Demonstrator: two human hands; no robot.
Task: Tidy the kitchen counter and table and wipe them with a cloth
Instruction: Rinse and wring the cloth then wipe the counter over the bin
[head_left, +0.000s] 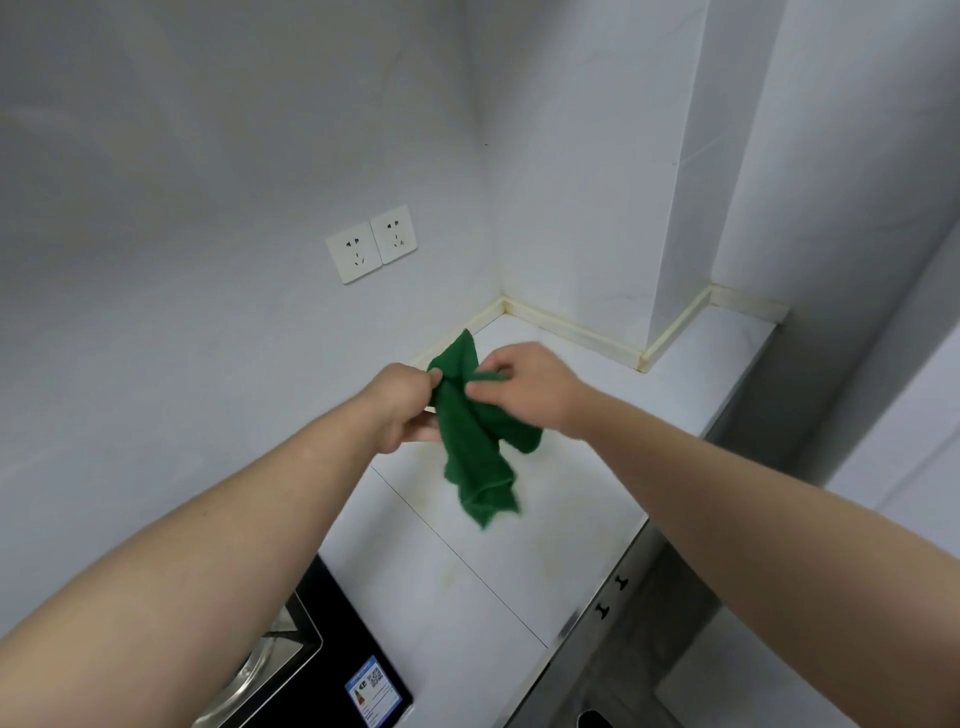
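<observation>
— While the head view looks down along two bare forearms, where is the green cloth (475, 447)?

— It hangs in the air between both hands, above the white counter (519, 561), and does not appear to touch it. It is bunched into a loose rope. Its long axis runs from a top end near the far wall corner down toward the viewer, with the free end dangling lowest.

— Who holds it?

— Both hands do. The left hand (402, 410) curls its fingers round the cloth's upper part from the left. The right hand (524, 387) pinches a fold near the top from the right, thumb and fingertips closed on the fabric. The hands are near each other, with the cloth just between them.

— What does the coming move turn on?

— As I judge it, on spreading. Both grips sit at the same upper end, so drawing the hands apart sideways would open the cloth before it meets the counter below. A black hob (332, 649) lies at lower left.
</observation>
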